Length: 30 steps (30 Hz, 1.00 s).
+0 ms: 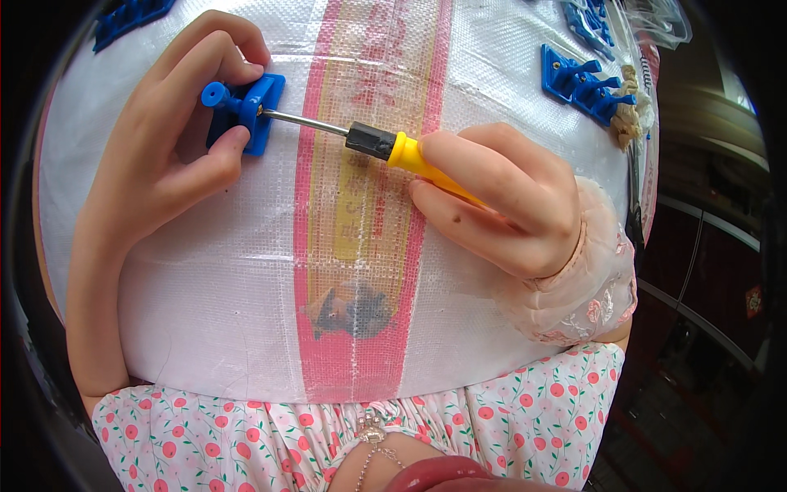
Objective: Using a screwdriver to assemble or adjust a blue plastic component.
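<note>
Centrally, a blue plastic bracket is pinched in the left hand, thumb under its lower edge and fingers curled over the top, so that hand is clamped on the part. The bracket is held just above, or resting on, a white woven sack spread over the bench; contact with the sack cannot be told for certain. A round blue peg is seen projecting from the bracket's left end. A yellow-handled screwdriver is gripped in the right hand, fingers closed around the handle, with only the black collar and a short length of yellow left showing. The steel shaft is run leftward and slightly upward, its tip entering the right face of the bracket. A pink and yellow printed stripe is noted running down the middle of the sack, passing beneath the screwdriver shaft. A sheer pink lace cuff is worn at the right wrist. More blue plastic parts are laid at the upper right of the sack, well apart from both hands, and another blue piece is partly cut off at the upper left edge. A floral-print garment is seen along the lower edge.
</note>
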Each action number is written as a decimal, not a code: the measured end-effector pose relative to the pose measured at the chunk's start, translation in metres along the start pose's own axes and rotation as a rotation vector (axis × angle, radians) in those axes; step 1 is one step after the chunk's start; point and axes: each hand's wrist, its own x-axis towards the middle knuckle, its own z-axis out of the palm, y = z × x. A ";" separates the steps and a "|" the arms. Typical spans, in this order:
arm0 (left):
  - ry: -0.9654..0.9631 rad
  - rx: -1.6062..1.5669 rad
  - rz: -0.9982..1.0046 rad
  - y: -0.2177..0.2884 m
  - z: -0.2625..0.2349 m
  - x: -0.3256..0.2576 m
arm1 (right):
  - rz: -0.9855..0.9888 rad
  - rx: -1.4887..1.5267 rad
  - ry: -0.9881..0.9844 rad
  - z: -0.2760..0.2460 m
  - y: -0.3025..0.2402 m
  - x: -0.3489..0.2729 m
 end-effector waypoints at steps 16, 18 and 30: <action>-0.053 -0.037 -0.181 -0.003 -0.002 -0.009 | 0.035 0.059 -0.146 -0.012 -0.005 0.004; -0.057 -0.039 -0.182 -0.003 -0.003 -0.009 | 0.032 0.061 -0.133 -0.011 -0.004 0.004; -0.063 -0.036 -0.175 -0.005 -0.003 -0.010 | 0.049 0.057 -0.150 -0.011 -0.004 0.003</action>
